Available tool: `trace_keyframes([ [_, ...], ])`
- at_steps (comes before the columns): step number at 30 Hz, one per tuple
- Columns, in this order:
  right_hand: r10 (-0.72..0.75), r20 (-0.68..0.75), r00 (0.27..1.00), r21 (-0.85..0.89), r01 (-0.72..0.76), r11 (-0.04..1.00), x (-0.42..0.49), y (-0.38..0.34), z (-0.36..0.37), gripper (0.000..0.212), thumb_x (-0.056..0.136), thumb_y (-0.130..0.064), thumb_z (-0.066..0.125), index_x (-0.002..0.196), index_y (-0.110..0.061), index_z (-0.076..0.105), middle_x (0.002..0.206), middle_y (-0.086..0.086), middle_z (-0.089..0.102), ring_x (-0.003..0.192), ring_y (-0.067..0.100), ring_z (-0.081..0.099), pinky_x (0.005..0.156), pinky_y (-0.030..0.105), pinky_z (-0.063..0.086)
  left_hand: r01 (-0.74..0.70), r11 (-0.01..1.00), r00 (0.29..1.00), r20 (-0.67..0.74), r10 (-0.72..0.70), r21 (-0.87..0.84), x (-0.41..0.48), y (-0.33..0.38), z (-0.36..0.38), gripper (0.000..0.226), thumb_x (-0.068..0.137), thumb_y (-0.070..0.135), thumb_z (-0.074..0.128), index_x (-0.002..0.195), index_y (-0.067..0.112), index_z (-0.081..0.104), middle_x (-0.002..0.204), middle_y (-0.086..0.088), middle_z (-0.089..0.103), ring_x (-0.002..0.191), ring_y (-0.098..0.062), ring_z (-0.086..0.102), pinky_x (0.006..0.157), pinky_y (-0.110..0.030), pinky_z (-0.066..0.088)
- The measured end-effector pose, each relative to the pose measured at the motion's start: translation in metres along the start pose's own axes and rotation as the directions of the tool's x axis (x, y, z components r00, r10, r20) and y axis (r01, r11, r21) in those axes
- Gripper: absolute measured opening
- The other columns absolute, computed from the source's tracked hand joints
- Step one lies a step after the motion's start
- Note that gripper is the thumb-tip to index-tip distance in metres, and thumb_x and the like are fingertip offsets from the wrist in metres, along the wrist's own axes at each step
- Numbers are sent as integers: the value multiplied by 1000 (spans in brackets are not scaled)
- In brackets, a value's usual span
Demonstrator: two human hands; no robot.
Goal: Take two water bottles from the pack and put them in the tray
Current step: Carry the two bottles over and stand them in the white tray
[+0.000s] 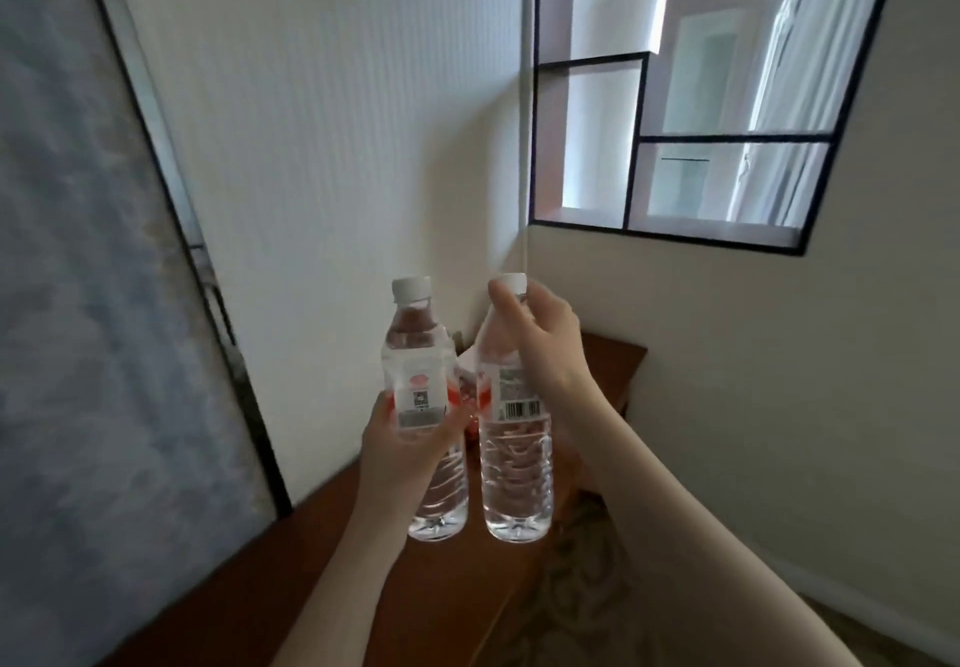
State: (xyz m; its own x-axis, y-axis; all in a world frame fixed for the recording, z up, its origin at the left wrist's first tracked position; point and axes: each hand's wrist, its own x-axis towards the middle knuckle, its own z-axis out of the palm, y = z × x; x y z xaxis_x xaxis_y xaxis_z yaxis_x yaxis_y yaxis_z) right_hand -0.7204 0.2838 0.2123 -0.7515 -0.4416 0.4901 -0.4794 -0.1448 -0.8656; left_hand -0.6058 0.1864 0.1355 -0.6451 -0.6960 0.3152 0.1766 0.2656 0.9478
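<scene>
My left hand (402,440) grips one bottle (418,380) at its label; my right hand (540,341) wraps the other bottle (514,463) near its neck, both upright above the surface (363,588).

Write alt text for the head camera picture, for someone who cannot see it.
A person holds up two clear water bottles with white caps: the left hand grips the left bottle around its middle, the right hand holds the right bottle near its neck. Below is a reddish-brown wooden table, against white walls.
</scene>
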Motion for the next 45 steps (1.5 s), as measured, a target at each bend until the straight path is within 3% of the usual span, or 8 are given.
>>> trace_keyframes([
  [4, 25, -111, 993, -42, -30, 999, 73, 62, -89, 29, 89, -42, 57, 88, -14, 63, 79, 6, 70, 71, 16, 70, 69, 32, 59, -47, 999, 991, 127, 47, -2, 73, -37, 125, 45, 53, 56, 76, 93, 46, 57, 85, 35, 69, 76, 11, 67, 54, 1, 47],
  [8, -22, -67, 998, -74, 17, 997, 92, 73, -107, 23, 91, -38, 56, 78, -19, 60, 70, -1, 65, 63, 11, 67, 66, 28, 58, -77, 997, 987, 138, 79, -19, 86, -41, 144, 40, 56, 47, 79, 89, 58, 57, 86, 27, 72, 79, 7, 69, 57, -8, 52],
  [17, -39, -59, 997, -50, 36, 998, 235, 165, -196, 21, 91, -38, 55, 84, -19, 60, 78, 4, 68, 68, 13, 68, 63, 22, 56, -9, 998, 994, 113, 16, -61, 201, -77, 290, 69, 50, 55, 79, 110, 28, 61, 95, 6, 74, 86, -7, 72, 74, -27, 56],
  [23, -41, 74, 996, 16, 40, 999, 303, 225, -236, 20, 92, -36, 55, 91, -16, 60, 77, -4, 65, 66, 2, 65, 59, 12, 51, 34, 998, 998, 50, -32, -50, 249, -96, 361, 67, 48, 57, 80, 108, 34, 61, 95, 9, 74, 85, -3, 71, 68, -18, 56],
  [29, -55, 278, 959, 82, 33, 996, 352, 288, -270, 24, 92, -34, 53, 100, -12, 59, 87, 2, 66, 81, 20, 68, 75, 31, 56, 147, 984, 984, -91, -156, -101, 271, -129, 422, 70, 47, 56, 83, 111, 37, 61, 98, 14, 74, 89, -6, 71, 75, -28, 54],
  [37, -4, 578, 816, 89, -58, 994, 397, 367, -283, 12, 94, -31, 52, 99, -21, 58, 88, -7, 64, 84, 6, 63, 80, 26, 50, 302, 953, 911, -284, -299, -33, 288, -185, 456, 71, 47, 30, 90, 111, 20, 61, 99, -4, 73, 92, -23, 71, 75, -37, 57],
  [41, 47, 658, 751, 66, -119, 991, 409, 410, -272, 15, 93, -29, 54, 103, -18, 58, 96, 4, 67, 91, 15, 64, 80, 31, 51, 386, 923, 866, -351, -356, 17, 296, -229, 456, 75, 41, 10, 95, 107, 23, 61, 96, 1, 73, 90, -12, 69, 67, -22, 54],
  [45, 68, 707, 704, 2, -98, 995, 417, 455, -259, 17, 92, -28, 58, 103, -16, 59, 87, -12, 63, 83, 0, 61, 71, 20, 50, 425, 901, 847, -391, -360, 91, 302, -278, 456, 88, 41, 12, 96, 120, 15, 58, 101, 1, 71, 98, -19, 67, 81, -32, 54],
])
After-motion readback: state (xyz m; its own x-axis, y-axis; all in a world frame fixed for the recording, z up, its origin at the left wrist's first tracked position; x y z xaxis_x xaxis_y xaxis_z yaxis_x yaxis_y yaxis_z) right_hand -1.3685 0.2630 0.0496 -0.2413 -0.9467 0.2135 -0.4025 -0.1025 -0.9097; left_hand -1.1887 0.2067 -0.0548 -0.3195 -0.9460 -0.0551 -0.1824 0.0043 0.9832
